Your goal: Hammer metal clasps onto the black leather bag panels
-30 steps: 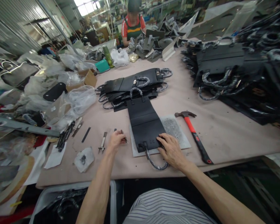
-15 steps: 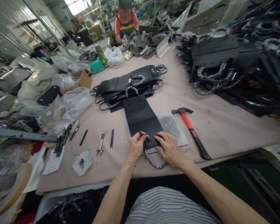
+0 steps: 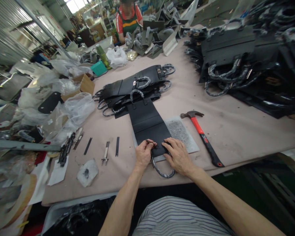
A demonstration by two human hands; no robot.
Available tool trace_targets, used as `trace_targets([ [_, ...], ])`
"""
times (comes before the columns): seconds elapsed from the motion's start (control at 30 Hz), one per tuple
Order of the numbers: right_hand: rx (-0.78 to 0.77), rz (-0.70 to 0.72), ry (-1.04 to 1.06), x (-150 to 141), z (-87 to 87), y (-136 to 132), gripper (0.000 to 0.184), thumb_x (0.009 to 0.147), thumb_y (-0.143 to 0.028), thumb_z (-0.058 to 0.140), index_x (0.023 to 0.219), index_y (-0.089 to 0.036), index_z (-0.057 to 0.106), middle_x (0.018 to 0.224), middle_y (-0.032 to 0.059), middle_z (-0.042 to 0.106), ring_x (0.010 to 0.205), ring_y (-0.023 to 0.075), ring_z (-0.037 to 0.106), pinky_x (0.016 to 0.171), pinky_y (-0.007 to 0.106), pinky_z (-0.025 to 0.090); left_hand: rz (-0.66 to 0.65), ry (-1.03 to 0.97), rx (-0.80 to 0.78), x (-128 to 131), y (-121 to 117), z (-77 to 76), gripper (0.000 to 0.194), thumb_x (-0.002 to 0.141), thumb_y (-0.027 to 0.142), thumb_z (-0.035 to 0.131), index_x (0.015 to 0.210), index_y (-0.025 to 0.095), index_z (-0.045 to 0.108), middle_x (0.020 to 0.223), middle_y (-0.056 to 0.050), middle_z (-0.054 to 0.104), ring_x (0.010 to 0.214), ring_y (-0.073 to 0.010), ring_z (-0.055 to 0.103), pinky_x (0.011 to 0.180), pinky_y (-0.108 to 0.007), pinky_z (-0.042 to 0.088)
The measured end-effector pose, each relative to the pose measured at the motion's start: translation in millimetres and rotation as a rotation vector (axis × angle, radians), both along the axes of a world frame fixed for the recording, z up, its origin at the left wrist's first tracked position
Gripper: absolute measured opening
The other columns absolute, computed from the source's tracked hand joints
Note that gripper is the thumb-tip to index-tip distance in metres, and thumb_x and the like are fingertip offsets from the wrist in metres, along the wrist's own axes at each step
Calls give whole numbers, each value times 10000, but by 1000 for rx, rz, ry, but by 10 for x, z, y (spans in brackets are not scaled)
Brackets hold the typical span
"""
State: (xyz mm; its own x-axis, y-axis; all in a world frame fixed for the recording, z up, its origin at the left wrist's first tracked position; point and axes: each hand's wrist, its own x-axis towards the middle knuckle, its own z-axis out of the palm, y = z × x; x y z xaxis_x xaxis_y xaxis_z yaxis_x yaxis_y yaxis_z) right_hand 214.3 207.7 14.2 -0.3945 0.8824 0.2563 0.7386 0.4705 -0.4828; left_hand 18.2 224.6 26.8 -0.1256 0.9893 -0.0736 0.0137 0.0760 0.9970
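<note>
Left hand (image 3: 144, 154) has a slim tool (image 3: 147, 141) pinched in its fingertips, right over the black bag panel (image 3: 149, 122). Right hand (image 3: 179, 156) sits loosely spread on the panel's edge. Panel's lying partly on a pale slab (image 3: 180, 131), hammer (image 3: 203, 139) just right on the surface (image 3: 130, 168).
</note>
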Motion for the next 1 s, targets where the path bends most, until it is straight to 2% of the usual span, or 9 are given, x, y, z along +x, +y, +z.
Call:
trace_targets([
  [0.27,-18,23,169,97,104,61,421,944,-326,547,1347,-211,586,1390,145,563,1312,311,498,1099,525,421,-60,298,128,22,-50,52,113,909,249,613,871,219,715,841,-37,765,798,-187,717,814,-298,572],
  [0.37,59,-188,204,419,135,198,392,963,-351,513,1306,-184,603,1292,166,604,1234,315,550,1063,501,455,-100,385,201,21,-105,7,113,898,226,624,893,232,737,887,-53,768,841,-208,714,850,-314,564],
  [0.43,68,-394,65,723,115,303,407,939,-358,529,1267,-132,613,1231,206,614,1183,351,562,1023,514,462,-134,405,225,17,-124,-33,117,898,223,629,917,235,743,916,-64,768,852,-218,715,856,-321,564],
  [0.57,-233,-597,-234,1220,44,484,386,882,-378,536,1116,-89,637,1051,229,631,956,344,613,825,468,485,-194,432,248,23,-102,-69,141,931,222,593,935,232,734,925,-69,765,871,-221,722,858,-322,561],
  [0.67,-549,-616,32,1314,91,624,184,784,-321,588,891,-172,609,783,108,594,739,256,583,671,378,454,-182,439,264,33,-75,-67,161,954,223,559,937,223,719,906,-66,763,853,-213,725,834,-316,559],
  [0.77,-738,-507,345,1216,288,742,99,744,-312,576,772,-226,534,639,24,506,582,191,500,545,322,424,-175,443,283,34,-77,-78,160,952,216,558,930,222,717,899,-62,766,842,-210,727,830,-312,563],
  [0.87,-800,-405,428,1018,584,701,157,825,-382,472,745,-247,459,602,-18,443,467,143,403,448,288,386,-178,451,311,27,-94,-113,165,949,213,559,944,226,723,924,-68,772,862,-215,734,841,-319,569],
  [0.93,-775,-395,470,870,794,548,243,906,-461,388,784,-257,437,581,-51,393,420,132,348,406,273,339,-180,453,328,21,-102,-141,171,952,217,556,966,227,727,953,-76,776,881,-220,740,854,-330,573],
  [1.0,-603,-362,446,742,983,335,340,960,-547,349,829,-256,466,561,-63,390,415,137,367,415,268,319,-185,445,335,16,-106,-163,168,950,228,567,984,227,731,979,-82,780,902,-224,745,876,-342,578],
])
